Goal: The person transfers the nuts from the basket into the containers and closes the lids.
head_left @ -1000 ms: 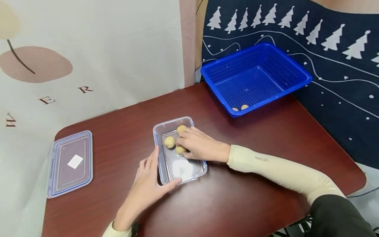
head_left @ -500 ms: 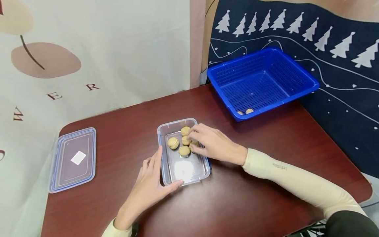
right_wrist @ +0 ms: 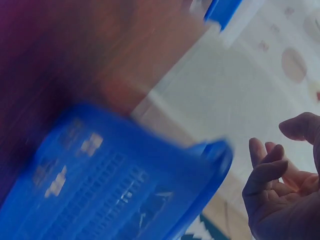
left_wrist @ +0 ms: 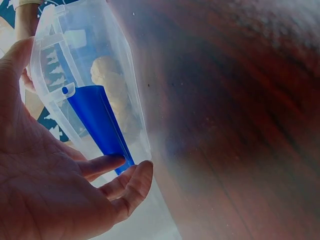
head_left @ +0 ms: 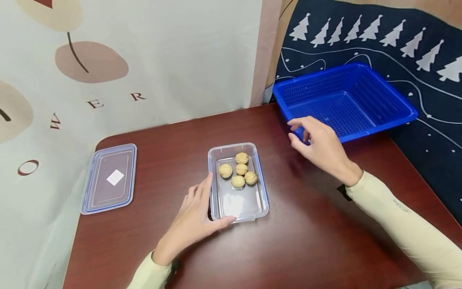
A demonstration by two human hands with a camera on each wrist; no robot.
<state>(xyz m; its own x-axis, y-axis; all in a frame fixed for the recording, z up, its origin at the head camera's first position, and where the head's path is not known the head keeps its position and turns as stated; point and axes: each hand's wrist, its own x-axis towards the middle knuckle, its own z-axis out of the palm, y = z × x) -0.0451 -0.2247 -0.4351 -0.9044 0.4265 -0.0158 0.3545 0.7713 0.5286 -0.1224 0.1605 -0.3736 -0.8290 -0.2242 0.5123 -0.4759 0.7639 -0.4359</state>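
Several walnuts (head_left: 241,169) lie in the far half of a clear plastic food container (head_left: 250,202) mid-table. My left hand (head_left: 191,220) rests against the container's near left corner, fingers along the left wall and thumb at the near edge. In the left wrist view, fingertips touch the container's blue latch strip (left_wrist: 97,120). Between the container and a blue plastic basket (head_left: 281,98), my right hand (head_left: 321,144) is raised, its fingers loosely bent with nothing between them. It covers part of the basket's near corner, and whatever lies at that corner is hidden.
A clear lid (head_left: 112,178) with a blue seal and a white label lies on the table's left side. Behind the brown table (head_left: 288,241) hang a pale printed cloth (head_left: 180,60) and a dark cloth (head_left: 361,52) with white trees.
The right hand has left the walnuts in the container and moved right to the basket, with nothing visible in it. The left hand stays at the container. The head view has shifted.
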